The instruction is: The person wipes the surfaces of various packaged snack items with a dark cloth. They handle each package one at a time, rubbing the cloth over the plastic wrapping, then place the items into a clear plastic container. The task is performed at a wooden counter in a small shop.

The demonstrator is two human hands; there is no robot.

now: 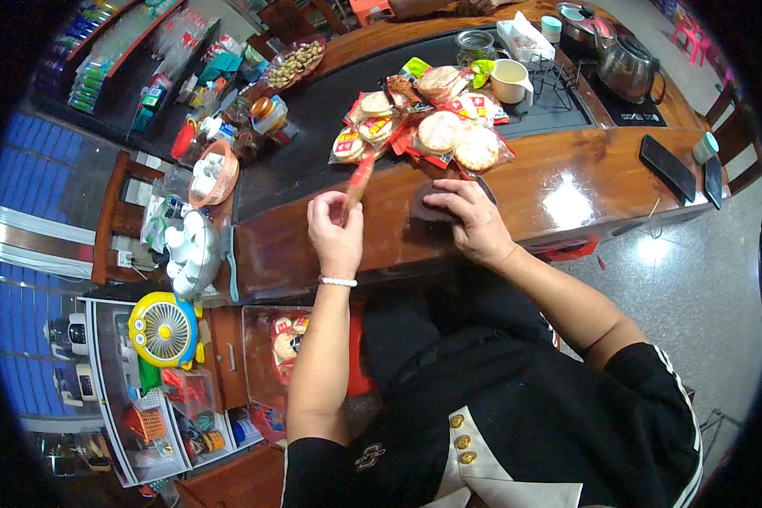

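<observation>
My left hand [336, 228] pinches a narrow red and brown packet [358, 181], tilted upright above the wooden edge of the table [286, 241]. Just beyond it lies a pile of clear and red packets with round, flat crackers [440, 132], resting on the dark table inlay and its near wooden rim. To the right of the packet, my right hand [467, 219] is over the wooden edge near the pile, palm down with its fingers spread. A dark shape lies under its fingers; whether they touch it is unclear. A small dark packet [404, 93] lies among the crackers.
A pitcher [511, 81], a glass kettle [628, 68] and a wire rack [555, 79] stand at the back right. Phones [668, 166] lie on the right. Jars, a basket of cups [214, 173] and a bowl of peanuts [296, 64] are left. Another person's arms [444, 7] rest at the far edge.
</observation>
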